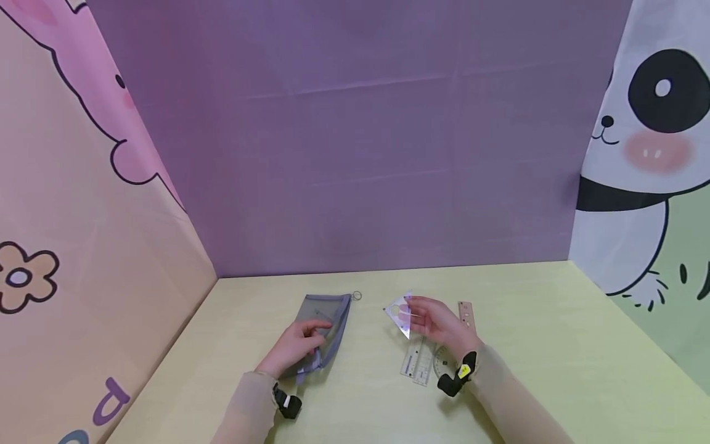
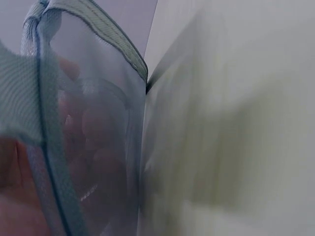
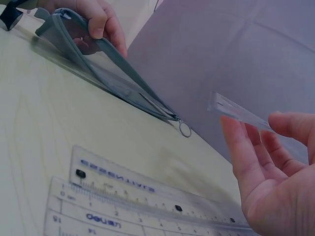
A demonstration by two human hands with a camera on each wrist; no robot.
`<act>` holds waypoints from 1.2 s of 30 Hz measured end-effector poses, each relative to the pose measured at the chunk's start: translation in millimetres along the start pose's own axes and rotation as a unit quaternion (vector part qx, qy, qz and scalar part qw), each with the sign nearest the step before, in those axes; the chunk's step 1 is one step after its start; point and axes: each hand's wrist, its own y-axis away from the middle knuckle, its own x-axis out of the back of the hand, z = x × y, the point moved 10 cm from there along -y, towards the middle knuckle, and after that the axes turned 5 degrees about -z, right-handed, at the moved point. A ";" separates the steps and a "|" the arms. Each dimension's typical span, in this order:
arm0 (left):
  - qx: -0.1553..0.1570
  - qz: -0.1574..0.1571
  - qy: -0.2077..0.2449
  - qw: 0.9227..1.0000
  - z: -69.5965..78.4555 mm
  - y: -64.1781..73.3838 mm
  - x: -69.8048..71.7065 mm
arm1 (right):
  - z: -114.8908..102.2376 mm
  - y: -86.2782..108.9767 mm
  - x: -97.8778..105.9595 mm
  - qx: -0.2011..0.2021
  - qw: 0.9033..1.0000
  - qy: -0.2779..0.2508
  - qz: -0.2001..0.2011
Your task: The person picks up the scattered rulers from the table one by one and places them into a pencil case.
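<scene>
My left hand point(image 1: 295, 346) grips the upper edge of a grey-blue mesh zip pouch point(image 1: 318, 306), some fingers showing through the mesh. In the right wrist view the pouch's zipped mouth gapes, with a metal ring point(image 3: 185, 129) at its far end. My right hand point(image 1: 440, 324) pinches a clear set square point(image 1: 397, 313) between thumb and fingers, raised above the table to the right of the pouch. Below that hand lie two clear rulers point(image 1: 412, 359) side by side and a clear round-edged protractor point(image 1: 442, 365), partly hidden by the wrist.
A pinkish ruler point(image 1: 466, 313) lies behind the right wrist, partly covered. The pale table point(image 1: 527, 320) meets a purple cloth backdrop point(image 1: 344, 154) at the back. Printed cloth panels stand at the left and right sides.
</scene>
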 end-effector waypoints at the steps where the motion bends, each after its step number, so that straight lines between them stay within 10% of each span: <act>1: 0.001 0.000 0.001 1.000 4.6 2.4 0.5 | 0.6 -1.1 -0.8 -0.001 1.000 0.004 -0.001; 8: -0.013 0.001 0.000 1.000 33.6 16.2 2.8 | 0.4 -5.0 -7.8 -0.006 1.000 0.014 -0.012; 20: -0.017 -0.010 0.001 1.000 31.8 13.7 1.8 | 2.2 -10.3 -18.2 -0.015 0.999 0.021 -0.039; 28: -0.013 -0.005 -0.004 1.000 -10.7 -6.8 -0.3 | 6.3 -16.2 -28.7 -0.019 0.998 0.015 -0.052; 36: -0.007 -0.012 -0.006 1.000 -14.9 -7.2 0.1 | 8.2 -21.6 -30.4 -0.022 0.998 0.018 -0.048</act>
